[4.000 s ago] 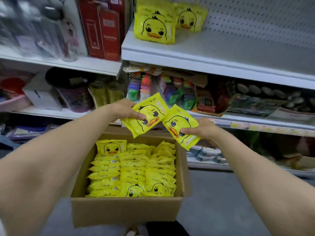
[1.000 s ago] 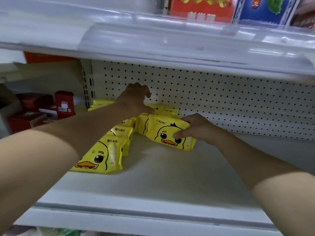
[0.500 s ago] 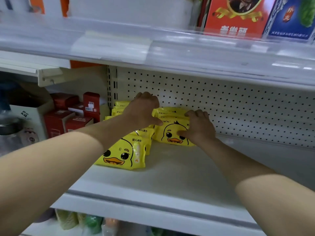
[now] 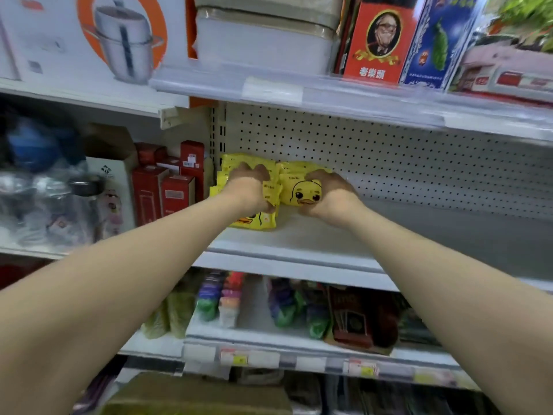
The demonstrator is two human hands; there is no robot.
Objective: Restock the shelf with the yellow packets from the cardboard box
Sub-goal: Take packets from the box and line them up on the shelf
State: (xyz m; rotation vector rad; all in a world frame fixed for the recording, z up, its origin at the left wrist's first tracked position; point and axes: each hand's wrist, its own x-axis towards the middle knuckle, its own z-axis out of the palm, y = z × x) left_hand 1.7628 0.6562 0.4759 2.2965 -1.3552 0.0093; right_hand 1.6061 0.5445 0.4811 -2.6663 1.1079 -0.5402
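On the shelf [image 4: 329, 235], left hand [image 4: 250, 190], right hand [image 4: 329, 196] grip glossy yellow packets [image 4: 299, 190].

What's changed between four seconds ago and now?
Each hand carried a packet from over the cardboard box up to the shelf. The left hand now curls over the left stack, the right hand over the right stack. The red boxes beside them stayed put.
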